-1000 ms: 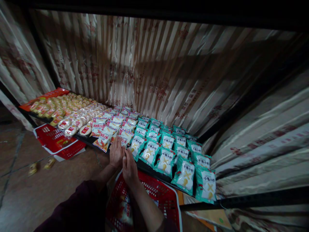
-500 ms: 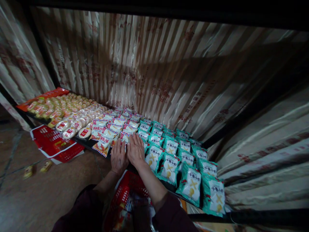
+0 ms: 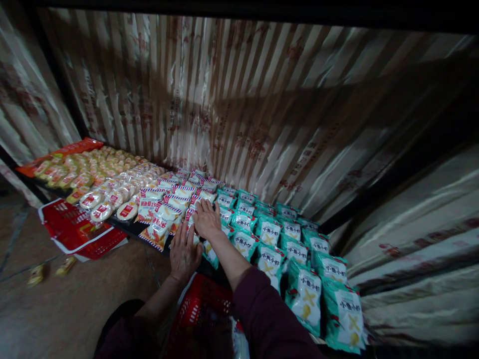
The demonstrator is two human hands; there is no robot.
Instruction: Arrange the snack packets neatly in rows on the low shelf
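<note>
My left hand (image 3: 184, 254) lies at the shelf's front edge with its fingers stretched forward, touching the white packets with striped edges (image 3: 161, 223). Further in and to the right, my right hand (image 3: 206, 219) rests flat with spread fingers on packets of the same kind, beside the green packets (image 3: 245, 243). Neither hand grips anything that I can see. The packets right under my palms are partly hidden. Rows of green packets run off to the right, and round wrapped pieces (image 3: 127, 210) lie left of the striped ones.
Small yellow packets (image 3: 80, 180) and an orange bag (image 3: 63, 152) fill the shelf's far left. One red basket (image 3: 88, 244) stands on the floor at left, another (image 3: 187, 304) below my arms. Two yellow packets (image 3: 36, 274) lie on the floor. A striped curtain hangs behind.
My right hand has moved a little forward over the striped packets, and its fingers are more spread. My hands are further apart. The view has shifted slightly.
</note>
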